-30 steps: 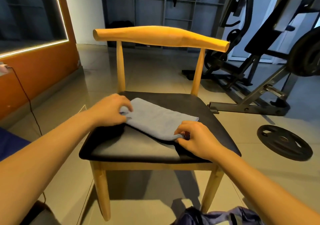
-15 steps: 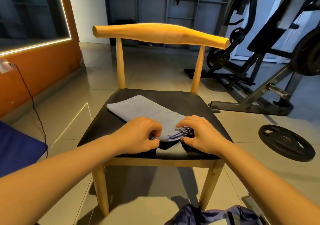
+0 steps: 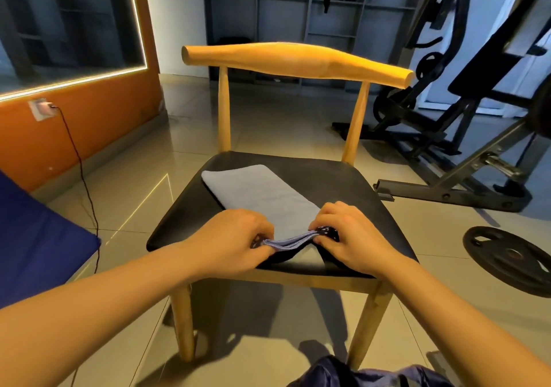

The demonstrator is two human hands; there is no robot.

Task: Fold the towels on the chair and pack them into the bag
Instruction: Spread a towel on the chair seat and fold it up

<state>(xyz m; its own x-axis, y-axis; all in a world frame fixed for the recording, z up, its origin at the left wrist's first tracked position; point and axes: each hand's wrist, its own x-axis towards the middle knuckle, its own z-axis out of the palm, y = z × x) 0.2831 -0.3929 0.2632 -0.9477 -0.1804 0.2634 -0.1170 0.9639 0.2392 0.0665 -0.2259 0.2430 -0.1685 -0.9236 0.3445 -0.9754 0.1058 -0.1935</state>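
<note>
A soft gray towel [image 3: 262,194], folded into a long strip, lies on the smooth black seat of the wooden chair [image 3: 298,61]. A dark blue bag [image 3: 372,374] sits crumpled on the floor below. The left hand [image 3: 235,237] and right hand [image 3: 348,234] each pinch the towel's near end.

- An orange wall [image 3: 98,118] runs along the left, with a lit-edged mirror [image 3: 65,23] set in it.
- A white wall socket [image 3: 38,108] holds a plug; its black cable [image 3: 82,172] trails down to the tiled floor [image 3: 268,124].
- A blue mat [image 3: 35,237] lies at the left edge.
- Grey shelving [image 3: 298,8] stands at the back.
- A black weight bench [image 3: 465,154] stands on the right, with a weight plate [image 3: 510,255] flat on the floor near it.
</note>
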